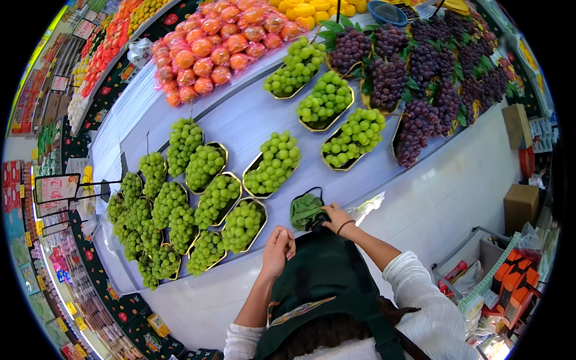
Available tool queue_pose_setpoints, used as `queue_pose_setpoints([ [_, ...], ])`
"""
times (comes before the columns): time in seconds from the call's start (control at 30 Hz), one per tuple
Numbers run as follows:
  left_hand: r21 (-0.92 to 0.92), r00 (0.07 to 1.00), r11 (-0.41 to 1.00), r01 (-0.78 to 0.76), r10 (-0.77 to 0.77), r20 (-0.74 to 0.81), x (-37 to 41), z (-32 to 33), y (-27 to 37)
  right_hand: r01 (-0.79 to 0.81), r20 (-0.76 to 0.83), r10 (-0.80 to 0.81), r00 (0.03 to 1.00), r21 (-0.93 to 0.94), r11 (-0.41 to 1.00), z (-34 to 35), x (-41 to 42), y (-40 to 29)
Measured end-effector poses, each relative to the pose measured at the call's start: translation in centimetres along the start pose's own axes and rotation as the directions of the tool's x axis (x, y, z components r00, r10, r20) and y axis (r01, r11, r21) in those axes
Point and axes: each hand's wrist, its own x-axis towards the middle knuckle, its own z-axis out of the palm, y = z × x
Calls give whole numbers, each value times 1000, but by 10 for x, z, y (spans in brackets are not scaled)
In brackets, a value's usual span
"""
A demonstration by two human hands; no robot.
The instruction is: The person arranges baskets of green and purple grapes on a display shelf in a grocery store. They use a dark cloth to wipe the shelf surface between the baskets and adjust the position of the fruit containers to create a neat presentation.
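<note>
My right hand (337, 219) rests at the table's front edge, its fingers on a small black item (318, 221) whose kind I cannot tell. Against that item lies a crumpled green cloth (307, 209) with a black loop. My left hand (279, 248) is raised near the edge with curled fingers; whether something small is inside is hidden. Left of it, green grapes in a black, gold-rimmed tray (243, 226) stand beside several similar trays. Another tray of green grapes (273, 164) lies farther back on the pale display table (315, 180).
Dark purple grapes (387, 81) fill the back right. Wrapped orange fruits (216, 49) are piled at the back, near a blue basket (387, 12). Black-framed price signs (56, 189) stick out at left. A grey crate (477, 252) and cardboard box (521, 208) stand at right.
</note>
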Motion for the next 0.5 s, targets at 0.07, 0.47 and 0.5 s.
queue_pose_setpoints([
  [0.07,-4,999,999,45,-45,-1,-15,-30,-7,46,-145,-41,989,27,999,6,3,-5],
  [0.47,199,992,974,110,-121,45,-23,-132,-5,9,-8,-4,1000,778,628,-89,-152,-69],
  [0.5,200,989,973,112,-129,74,-21,-132,0,-78,9,123,992,816,572,-93,-175,-68],
])
